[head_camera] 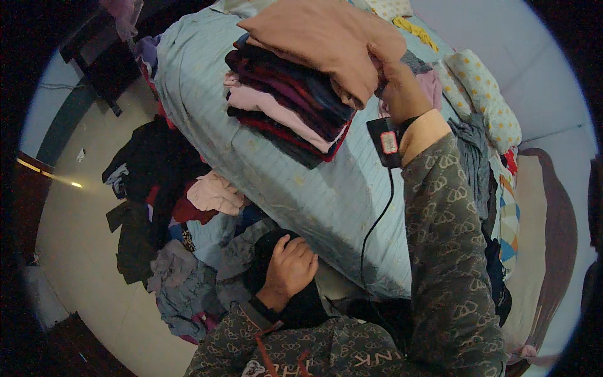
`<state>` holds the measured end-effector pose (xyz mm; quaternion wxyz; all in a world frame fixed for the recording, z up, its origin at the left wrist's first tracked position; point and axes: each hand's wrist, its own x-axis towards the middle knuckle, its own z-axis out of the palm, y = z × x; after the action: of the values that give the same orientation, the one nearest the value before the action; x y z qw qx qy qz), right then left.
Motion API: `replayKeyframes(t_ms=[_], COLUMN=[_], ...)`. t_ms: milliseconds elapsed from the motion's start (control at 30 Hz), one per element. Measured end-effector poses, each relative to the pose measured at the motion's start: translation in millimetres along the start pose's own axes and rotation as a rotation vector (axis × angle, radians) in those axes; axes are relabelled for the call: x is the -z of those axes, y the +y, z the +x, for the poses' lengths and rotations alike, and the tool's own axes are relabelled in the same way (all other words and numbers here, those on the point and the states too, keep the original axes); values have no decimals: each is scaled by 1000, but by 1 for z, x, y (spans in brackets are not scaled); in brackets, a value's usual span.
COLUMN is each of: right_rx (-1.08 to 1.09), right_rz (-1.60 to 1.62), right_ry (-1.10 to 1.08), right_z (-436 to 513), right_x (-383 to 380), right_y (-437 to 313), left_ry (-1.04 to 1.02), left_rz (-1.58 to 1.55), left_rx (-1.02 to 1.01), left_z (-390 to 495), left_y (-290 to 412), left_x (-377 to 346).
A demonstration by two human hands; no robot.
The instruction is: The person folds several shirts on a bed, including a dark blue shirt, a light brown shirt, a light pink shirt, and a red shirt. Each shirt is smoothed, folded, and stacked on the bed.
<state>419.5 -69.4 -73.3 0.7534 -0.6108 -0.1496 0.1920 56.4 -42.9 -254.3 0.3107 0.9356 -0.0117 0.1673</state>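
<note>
A stack of folded clothes (292,99) in dark, maroon and pale pink layers stands on a bed with a light blue striped sheet (301,188). A folded tan garment (325,42) lies on top of the stack. My right hand (400,85) is at the right edge of the tan garment, its fingers partly hidden, so its grip cannot be told. Beside that wrist lies a black device (382,143) with a label and a cable. My left hand (292,264) rests over my dark-clothed leg beside the bed, fingers loosely curled and apart, holding nothing.
Loose clothes lie heaped left of the bed, among them a black garment (150,155), a peach cloth (216,192) and a grey garment (183,278). A yellow-spotted pillow (485,94), a yellow cloth (414,32) and a grey garment (475,160) are at the right, near the wooden headboard (558,221).
</note>
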Motion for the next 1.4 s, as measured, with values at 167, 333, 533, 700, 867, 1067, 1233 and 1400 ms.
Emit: replayKeyframes(t_ms=[167, 333, 533, 700, 867, 1067, 1233, 1400], right_rx=[-109, 92, 775, -391, -94, 495, 941, 1245], right_rz=[154, -81, -702, 292, -156, -919, -2350, -1794], right_ry=[18, -287, -456, -141, -360, 64, 20, -24], right_z=[21, 32, -23, -20, -29, -58, -26, 27], right_x=[6, 0, 6, -23, 22, 51, 14, 9], right_y=[4, -7, -9, 22, 12, -46, -10, 71], left_ry=[3, -3, 28, -22, -12, 33, -26, 12], left_rz=[-24, -28, -12, -37, -37, -51, -27, -29], left_rx=[-2, 1, 3, 7, -2, -14, -15, -18], left_z=[1, 0, -3, -5, -10, -16, -26, -29], left_y=[0, 0, -1, 0, -1, -3, 0, -1], left_x=[0, -2, -1, 0, 0, -8, -18, -15])
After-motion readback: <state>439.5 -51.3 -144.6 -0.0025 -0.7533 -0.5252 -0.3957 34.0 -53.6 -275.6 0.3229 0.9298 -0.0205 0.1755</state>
